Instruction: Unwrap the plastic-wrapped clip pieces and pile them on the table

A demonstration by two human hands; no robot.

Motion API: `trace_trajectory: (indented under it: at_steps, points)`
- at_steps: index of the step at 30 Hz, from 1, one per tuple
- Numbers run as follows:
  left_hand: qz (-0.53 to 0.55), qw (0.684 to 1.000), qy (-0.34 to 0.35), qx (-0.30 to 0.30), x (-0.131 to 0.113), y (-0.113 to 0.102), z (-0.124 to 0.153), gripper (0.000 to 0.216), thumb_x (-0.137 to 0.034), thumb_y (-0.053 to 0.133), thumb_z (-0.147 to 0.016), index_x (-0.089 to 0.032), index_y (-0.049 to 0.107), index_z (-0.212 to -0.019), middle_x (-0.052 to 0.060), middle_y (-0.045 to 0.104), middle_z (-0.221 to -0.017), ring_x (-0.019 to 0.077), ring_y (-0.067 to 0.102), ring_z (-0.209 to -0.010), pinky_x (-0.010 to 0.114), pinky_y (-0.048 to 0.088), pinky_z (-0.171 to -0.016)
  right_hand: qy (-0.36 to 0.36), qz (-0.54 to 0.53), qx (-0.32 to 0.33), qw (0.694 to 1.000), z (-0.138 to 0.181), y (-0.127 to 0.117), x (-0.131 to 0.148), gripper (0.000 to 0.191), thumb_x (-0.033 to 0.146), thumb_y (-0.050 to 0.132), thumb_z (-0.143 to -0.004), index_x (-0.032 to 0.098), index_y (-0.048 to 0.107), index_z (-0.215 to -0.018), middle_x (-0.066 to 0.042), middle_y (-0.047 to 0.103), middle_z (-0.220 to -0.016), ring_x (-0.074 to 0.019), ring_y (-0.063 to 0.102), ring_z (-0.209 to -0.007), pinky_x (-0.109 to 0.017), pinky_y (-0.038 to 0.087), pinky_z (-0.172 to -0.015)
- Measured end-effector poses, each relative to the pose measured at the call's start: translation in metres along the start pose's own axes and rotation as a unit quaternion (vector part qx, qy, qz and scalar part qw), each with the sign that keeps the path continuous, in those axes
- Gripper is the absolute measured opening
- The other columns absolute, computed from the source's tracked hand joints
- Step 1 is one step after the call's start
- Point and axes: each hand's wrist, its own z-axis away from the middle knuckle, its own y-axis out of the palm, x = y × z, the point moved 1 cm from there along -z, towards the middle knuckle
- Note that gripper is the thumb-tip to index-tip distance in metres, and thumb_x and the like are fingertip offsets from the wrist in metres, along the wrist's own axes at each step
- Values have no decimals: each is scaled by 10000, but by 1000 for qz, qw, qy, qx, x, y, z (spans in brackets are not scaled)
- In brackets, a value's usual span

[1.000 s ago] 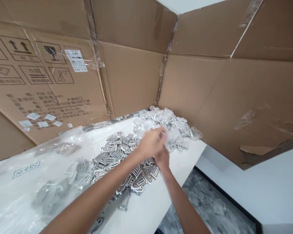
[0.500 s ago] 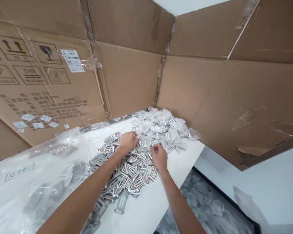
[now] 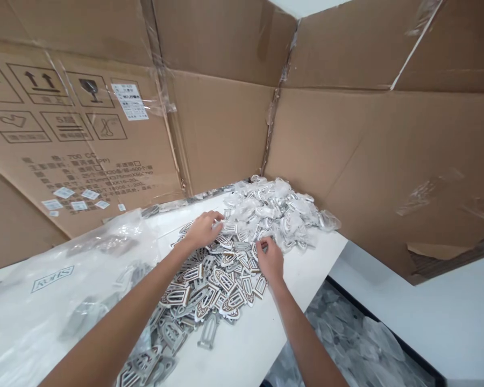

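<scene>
A heap of small flat arch-shaped pieces (image 3: 210, 285), silver and brown, covers the middle of a white table (image 3: 246, 349). Behind it lies a pile of the same pieces in little clear wrappers (image 3: 278, 212). My left hand (image 3: 201, 228) rests on the heap's far edge, fingers curled over the loose pieces near the wrapped pile. My right hand (image 3: 270, 260) is beside it at the heap's right edge, fingers bent as if pinching a piece or wrapper that I cannot make out.
Tall cardboard walls (image 3: 221, 123) enclose the table at the back and right. A large clear plastic bag (image 3: 52, 295) with more pieces lies at the left. Below the table's right edge a bin holds discarded clear wrappers (image 3: 347, 344).
A second ago both hands were together above the wrapped pile. They have since come apart and dropped onto the loose heap, the left hand moving left. The view shifted slightly.
</scene>
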Motion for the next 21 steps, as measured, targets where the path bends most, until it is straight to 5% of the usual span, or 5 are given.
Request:
trace_trajectory:
  at_steps: [5, 10, 21]
  points:
    - [-33, 998, 40, 39, -20, 10, 0, 246, -357, 800, -884, -256, 791, -1108, 88, 776, -1185, 323, 703, -1174, 432, 503, -1069, -7, 2, -4, 1000, 0, 1, 0, 249, 453, 524, -1002, 264, 669, -927, -40, 776, -936, -256, 711, -911, -330, 426, -787]
    - [-40, 999, 12, 15, -28, 12, -4, 107, -145, 711, -891, -236, 767, -895, 72, 782, -1030, 275, 744, -987, 364, 511, -892, -9, 2, -3, 1000, 1, 1, -1, 256, 462, 524, -1006, 268, 672, -926, -40, 778, -932, -259, 714, -902, -330, 431, -779]
    - [35, 994, 36, -97, -40, -54, -15, 213, -364, 614, -1023, -234, 776, -977, 55, 833, -1047, 237, 731, -966, 351, 506, -880, -8, 7, 1, 1000, 1, 1, -2, 261, 457, 518, -1003, 266, 678, -928, -47, 785, -946, -256, 713, -904, -327, 425, -769]
